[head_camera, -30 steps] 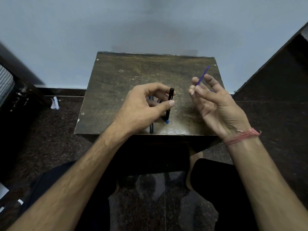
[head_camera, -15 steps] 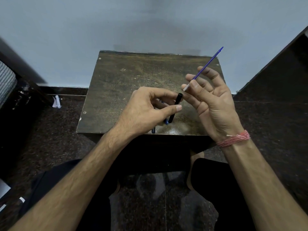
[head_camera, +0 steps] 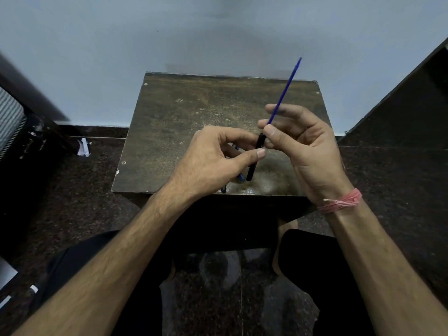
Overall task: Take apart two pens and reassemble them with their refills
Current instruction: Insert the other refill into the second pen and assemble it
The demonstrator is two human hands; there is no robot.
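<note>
The right hand (head_camera: 308,151), pinching the blue refill (head_camera: 284,90), is now bringing its lower end to the mouth of the black barrel (head_camera: 255,157) gripped by the left hand (head_camera: 213,161) above the desk (head_camera: 181,122); reinsertion is beginning.

Worn brown wooden table (head_camera: 194,122) against pale blue wall (head_camera: 169,32), on dark speckled stone floor (head_camera: 72,190).

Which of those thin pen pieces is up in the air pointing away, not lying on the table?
The blue refill, pinched in the right hand; it slants upward above the black barrel.
</note>
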